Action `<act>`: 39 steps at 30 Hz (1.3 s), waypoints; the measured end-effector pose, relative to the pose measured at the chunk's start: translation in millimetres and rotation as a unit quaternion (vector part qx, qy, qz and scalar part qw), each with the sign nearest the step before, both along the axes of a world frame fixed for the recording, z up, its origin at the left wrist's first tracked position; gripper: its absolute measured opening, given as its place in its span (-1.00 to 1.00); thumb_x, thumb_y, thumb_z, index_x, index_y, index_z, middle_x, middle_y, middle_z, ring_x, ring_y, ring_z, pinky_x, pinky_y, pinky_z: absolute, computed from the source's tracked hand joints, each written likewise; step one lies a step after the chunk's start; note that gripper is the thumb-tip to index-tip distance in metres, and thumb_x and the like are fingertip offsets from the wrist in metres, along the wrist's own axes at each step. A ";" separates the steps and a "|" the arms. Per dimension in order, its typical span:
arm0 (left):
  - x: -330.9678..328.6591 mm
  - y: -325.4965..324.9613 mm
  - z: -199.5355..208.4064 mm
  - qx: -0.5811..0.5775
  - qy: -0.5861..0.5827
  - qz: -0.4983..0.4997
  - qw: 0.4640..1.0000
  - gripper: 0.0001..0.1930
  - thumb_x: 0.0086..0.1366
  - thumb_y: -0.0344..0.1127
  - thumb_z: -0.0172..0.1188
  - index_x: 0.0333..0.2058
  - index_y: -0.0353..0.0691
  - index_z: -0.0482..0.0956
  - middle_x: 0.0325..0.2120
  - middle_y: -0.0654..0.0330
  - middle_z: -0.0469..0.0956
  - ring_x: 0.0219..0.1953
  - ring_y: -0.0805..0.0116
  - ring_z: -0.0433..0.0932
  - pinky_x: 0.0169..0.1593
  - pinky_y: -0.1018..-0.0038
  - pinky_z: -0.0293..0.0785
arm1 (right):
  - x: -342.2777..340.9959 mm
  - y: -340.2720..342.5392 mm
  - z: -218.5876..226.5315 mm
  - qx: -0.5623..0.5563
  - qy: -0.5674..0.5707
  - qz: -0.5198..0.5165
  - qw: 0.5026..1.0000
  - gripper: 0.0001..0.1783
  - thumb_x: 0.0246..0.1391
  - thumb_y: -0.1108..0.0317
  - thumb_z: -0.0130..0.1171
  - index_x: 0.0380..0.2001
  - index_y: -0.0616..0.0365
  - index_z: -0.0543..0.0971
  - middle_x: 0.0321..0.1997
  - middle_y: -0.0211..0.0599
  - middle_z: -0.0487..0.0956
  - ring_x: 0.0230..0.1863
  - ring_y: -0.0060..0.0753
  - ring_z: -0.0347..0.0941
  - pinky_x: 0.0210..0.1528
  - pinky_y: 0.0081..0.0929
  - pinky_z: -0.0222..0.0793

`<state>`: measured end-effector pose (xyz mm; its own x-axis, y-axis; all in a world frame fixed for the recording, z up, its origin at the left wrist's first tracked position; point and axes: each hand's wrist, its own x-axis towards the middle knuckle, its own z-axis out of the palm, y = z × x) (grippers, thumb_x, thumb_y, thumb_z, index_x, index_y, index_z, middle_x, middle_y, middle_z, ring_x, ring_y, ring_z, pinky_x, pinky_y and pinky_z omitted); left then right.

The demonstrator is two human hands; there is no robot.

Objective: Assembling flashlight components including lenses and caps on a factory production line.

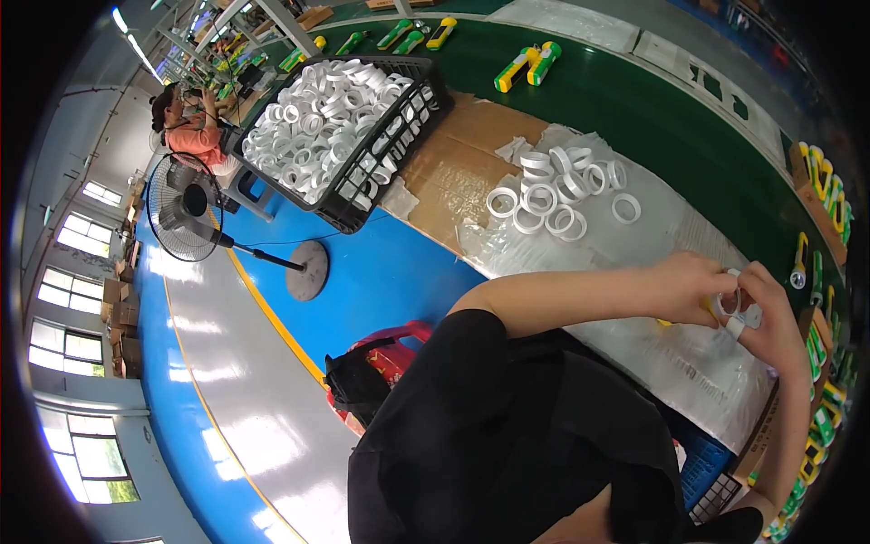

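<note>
My left hand (693,288) and my right hand (770,317) meet over the right part of the worktable. Between them is a white plastic ring (728,306), with the fingers of both hands closed on it. More white material shows by my right fingers; whether it is a second ring I cannot tell. A small yellow piece (666,322) peeks out below my left hand, mostly hidden. Farther left on the plastic-covered cardboard lies a loose pile of white rings (541,198), with one single ring (625,208) at its right side.
A black crate (349,213) full of white rings stands at the table's far left. Yellow-and-green flashlights (517,71) lie on the green conveyor belt (625,104), and more crowd the right edge. A floor fan (190,201) and a seated person (195,136) are at left.
</note>
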<state>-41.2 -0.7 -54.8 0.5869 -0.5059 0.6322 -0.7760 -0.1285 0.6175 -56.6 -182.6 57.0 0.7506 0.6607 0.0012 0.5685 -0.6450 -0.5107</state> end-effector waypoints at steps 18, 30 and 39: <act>6.7 -13.9 -7.2 -0.009 -0.019 0.034 0.999 -0.62 -0.16 -0.21 0.48 -0.36 -0.04 0.49 -0.45 0.09 0.48 -0.35 0.01 0.51 -0.29 0.14 0.44 | -1.1 10.0 -14.1 -0.034 -0.214 -0.107 0.970 -0.58 -0.21 0.28 0.39 -0.50 0.23 0.32 -0.65 -0.26 0.35 -0.63 -0.26 0.34 -0.55 -0.40 0.23; 8.9 -12.2 -9.5 -0.090 -0.024 0.018 0.995 -0.63 -0.18 -0.24 0.49 -0.36 -0.03 0.52 -0.45 0.13 0.49 -0.33 0.03 0.52 -0.26 0.15 0.46 | 0.9 9.2 -19.8 -0.021 -0.176 -0.086 0.980 -0.59 -0.19 0.19 0.35 -0.54 0.22 0.35 -0.60 -0.18 0.42 -0.54 -0.14 0.41 -0.49 -0.27 0.29; 10.6 -8.9 -6.8 -0.041 -0.033 0.023 0.998 -0.63 -0.14 -0.32 0.47 -0.31 -0.06 0.52 -0.43 0.14 0.51 -0.31 0.04 0.53 -0.26 0.23 0.45 | 2.8 1.4 -26.0 0.009 -0.074 -0.124 0.989 -0.62 -0.20 0.18 0.34 -0.47 0.22 0.42 -0.49 -0.19 0.37 -0.42 -0.15 0.37 -0.41 -0.31 0.27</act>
<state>-30.6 -9.6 -61.6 0.5650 -0.4235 0.7081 -0.8091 -0.1164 0.5760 -53.8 -181.2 31.1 0.8801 0.4555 0.1338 0.4639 -0.7654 -0.4460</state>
